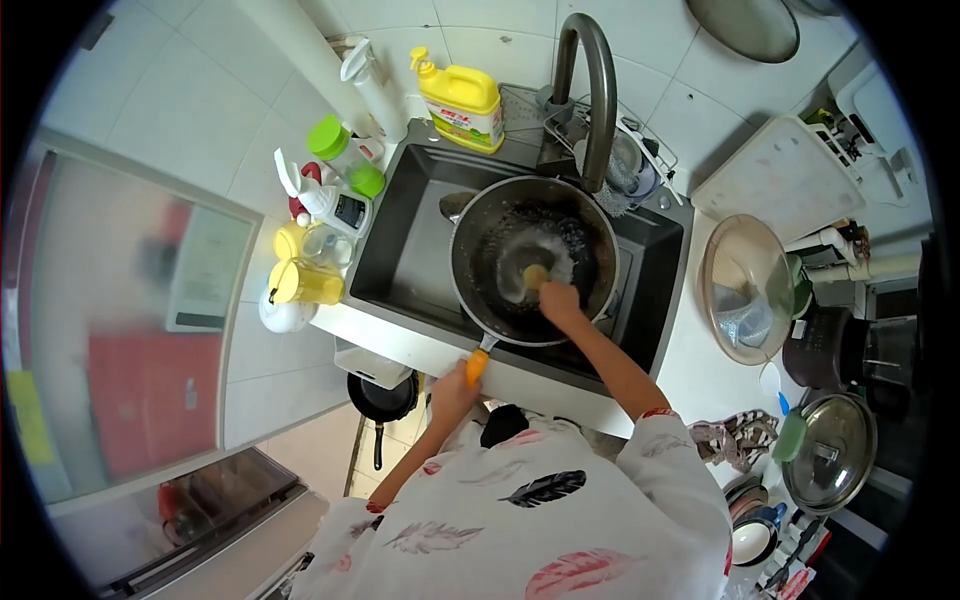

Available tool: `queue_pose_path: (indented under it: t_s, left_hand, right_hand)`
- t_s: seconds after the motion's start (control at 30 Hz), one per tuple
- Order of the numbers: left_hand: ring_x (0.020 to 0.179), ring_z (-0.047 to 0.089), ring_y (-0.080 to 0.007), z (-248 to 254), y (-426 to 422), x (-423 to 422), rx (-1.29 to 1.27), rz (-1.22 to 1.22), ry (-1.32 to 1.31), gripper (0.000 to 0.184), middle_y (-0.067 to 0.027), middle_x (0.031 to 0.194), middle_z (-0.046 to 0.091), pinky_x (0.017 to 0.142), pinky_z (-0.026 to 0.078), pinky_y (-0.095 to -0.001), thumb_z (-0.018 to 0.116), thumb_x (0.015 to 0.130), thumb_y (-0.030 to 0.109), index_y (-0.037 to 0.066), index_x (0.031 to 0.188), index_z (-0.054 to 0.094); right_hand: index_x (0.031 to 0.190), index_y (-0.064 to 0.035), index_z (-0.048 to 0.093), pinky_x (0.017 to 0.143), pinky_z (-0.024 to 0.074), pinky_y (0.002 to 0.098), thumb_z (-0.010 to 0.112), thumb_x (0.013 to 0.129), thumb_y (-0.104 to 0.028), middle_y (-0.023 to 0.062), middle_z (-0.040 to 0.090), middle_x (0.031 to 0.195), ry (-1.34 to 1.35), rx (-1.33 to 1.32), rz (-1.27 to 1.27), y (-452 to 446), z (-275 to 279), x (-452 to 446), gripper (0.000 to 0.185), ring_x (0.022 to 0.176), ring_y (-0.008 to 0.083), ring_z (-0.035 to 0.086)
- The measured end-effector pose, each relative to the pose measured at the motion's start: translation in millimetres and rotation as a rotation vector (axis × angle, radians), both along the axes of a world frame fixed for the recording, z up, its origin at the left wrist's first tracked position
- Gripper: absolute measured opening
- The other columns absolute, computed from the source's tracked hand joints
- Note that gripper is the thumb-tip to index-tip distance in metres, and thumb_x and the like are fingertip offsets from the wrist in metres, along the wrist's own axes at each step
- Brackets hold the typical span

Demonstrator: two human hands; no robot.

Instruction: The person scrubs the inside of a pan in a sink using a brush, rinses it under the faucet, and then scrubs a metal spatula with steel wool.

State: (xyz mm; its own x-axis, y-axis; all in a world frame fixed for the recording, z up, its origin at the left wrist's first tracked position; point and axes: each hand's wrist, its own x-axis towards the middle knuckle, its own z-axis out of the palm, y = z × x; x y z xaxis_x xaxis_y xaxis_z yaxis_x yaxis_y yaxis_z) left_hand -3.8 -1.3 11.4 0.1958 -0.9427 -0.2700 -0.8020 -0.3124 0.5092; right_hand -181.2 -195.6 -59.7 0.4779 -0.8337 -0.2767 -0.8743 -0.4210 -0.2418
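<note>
Hands over dark sink; white tiled wall behind.

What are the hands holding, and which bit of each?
The left hand holds the big pan by its orange handle. The right hand holds a yellowish thing inside it, maybe a scrubber; the gripped part is hidden.

White tiled wall runs across the top; a frosted glass door fills the left side.
</note>
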Motion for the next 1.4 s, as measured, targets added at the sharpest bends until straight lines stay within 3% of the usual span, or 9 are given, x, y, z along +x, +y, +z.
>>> queue_pose_path:
  t_s: [0.13,0.57,0.7,0.77,0.83,0.97,1.13,1.3,1.4]
  left_hand:
    - [0.065,0.058,-0.0350,0,-1,1,-0.007,0.024,-0.015,0.029,-0.0184,0.068,0.058,0.059,0.044,-0.0428,0.058,0.070,0.020,0.003,0.091,0.048]
    - [0.065,0.058,-0.0347,-8,2,3,-0.033,-0.021,-0.087,0.034,-0.0187,0.070,0.059,0.058,0.047,-0.0421,0.058,0.070,0.021,0.002,0.097,0.051]
    - [0.067,0.059,-0.0344,-1,0,1,0.043,-0.007,-0.064,0.038,-0.0194,0.073,0.059,0.059,0.047,-0.0415,0.058,0.070,0.021,0.001,0.101,0.051]
    - [0.069,0.059,-0.0341,-1,1,2,0.030,0.000,-0.055,0.042,-0.0198,0.076,0.060,0.061,0.047,-0.0408,0.058,0.070,0.022,0.001,0.106,0.051]
    - [0.070,0.059,-0.0340,0,2,1,0.031,0.010,-0.057,0.042,-0.0198,0.077,0.060,0.062,0.047,-0.0405,0.058,0.071,0.022,0.001,0.106,0.051]
    - [0.069,0.059,-0.0341,3,-1,1,0.023,0.011,-0.039,0.042,-0.0194,0.078,0.060,0.062,0.047,-0.0403,0.058,0.071,0.023,0.001,0.106,0.052]
    - [0.066,0.058,-0.0353,1,0,1,0.003,0.022,-0.024,0.032,-0.0188,0.072,0.059,0.059,0.045,-0.0433,0.057,0.071,0.022,0.002,0.095,0.050]
    - [0.066,0.058,-0.0348,11,-7,0,0.058,0.049,-0.004,0.029,-0.0184,0.071,0.058,0.059,0.045,-0.0436,0.056,0.071,0.022,0.003,0.091,0.049]
    - [0.066,0.058,-0.0346,6,-3,0,0.050,0.056,0.003,0.030,-0.0184,0.070,0.058,0.058,0.044,-0.0439,0.056,0.072,0.023,0.003,0.093,0.049]
  right_hand:
    - [0.075,-0.0034,0.062,0.057,0.0474,0.0413,0.046,0.077,-0.012,0.0156,0.061,0.070,-0.078,-0.057,-0.323,-47,-6,-3,0.018,0.065,0.0304,0.061]
    - [0.076,0.0004,0.063,0.064,0.0493,0.0407,0.056,0.067,-0.007,0.0196,0.061,0.076,-0.159,0.095,0.025,3,14,50,0.014,0.071,0.0312,0.061]
    - [0.078,-0.0004,0.063,0.064,0.0490,0.0407,0.052,0.072,-0.010,0.0176,0.061,0.076,-0.126,-0.041,-0.037,-27,3,49,0.016,0.070,0.0310,0.061]
    - [0.074,-0.0010,0.062,0.064,0.0484,0.0415,0.047,0.077,-0.013,0.0165,0.061,0.076,-0.167,-0.112,-0.307,-35,34,36,0.019,0.070,0.0322,0.061]
    - [0.078,-0.0022,0.062,0.062,0.0483,0.0384,0.049,0.074,-0.008,0.0168,0.061,0.079,-0.088,-0.102,-0.387,-59,-13,17,0.015,0.072,0.0292,0.062]
    - [0.089,-0.0018,0.058,0.065,0.0480,0.0389,0.052,0.073,-0.011,0.0169,0.061,0.081,-0.046,-0.093,-0.329,-30,10,-24,0.020,0.074,0.0300,0.062]
    - [0.107,-0.0155,0.052,0.075,0.0456,0.0397,0.053,0.070,-0.008,0.0119,0.059,0.099,0.066,0.398,0.001,22,50,-10,0.037,0.092,0.0297,0.057]
    - [0.089,-0.0038,0.060,0.069,0.0472,0.0406,0.052,0.069,-0.008,0.0179,0.061,0.086,-0.159,0.322,0.065,-4,6,68,0.022,0.082,0.0335,0.059]
    - [0.074,0.0002,0.060,0.063,0.0483,0.0411,0.051,0.070,-0.009,0.0197,0.060,0.074,-0.301,0.042,-0.181,-41,-6,95,0.013,0.072,0.0341,0.060]
